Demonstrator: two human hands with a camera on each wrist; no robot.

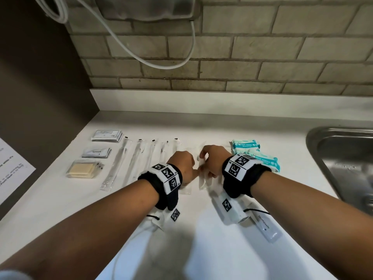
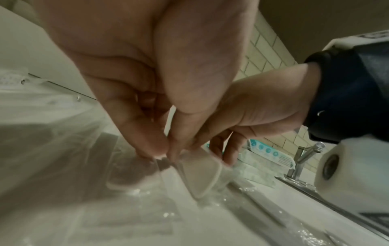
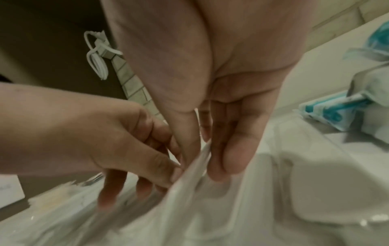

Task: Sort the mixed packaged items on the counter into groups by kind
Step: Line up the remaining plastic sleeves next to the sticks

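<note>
Hands together at counter (image 1: 201, 122) ctr: your left hand (image 1: 182, 165) and right hand (image 1: 214, 159) both pinch one clear packet (image 1: 201, 179), lifted on edge. Toothbrush packs (image 1: 129, 162) lie at 9 o'clock, teal wipe packs (image 1: 256, 154) at 3 o'clock, toothpaste sachet (image 1: 267, 229) at 5 o'clock.

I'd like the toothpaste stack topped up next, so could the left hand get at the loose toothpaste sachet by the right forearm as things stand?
Probably not: the left hand is pinching a clear packet, and the toothpaste sachet lies beyond the right forearm.
</note>
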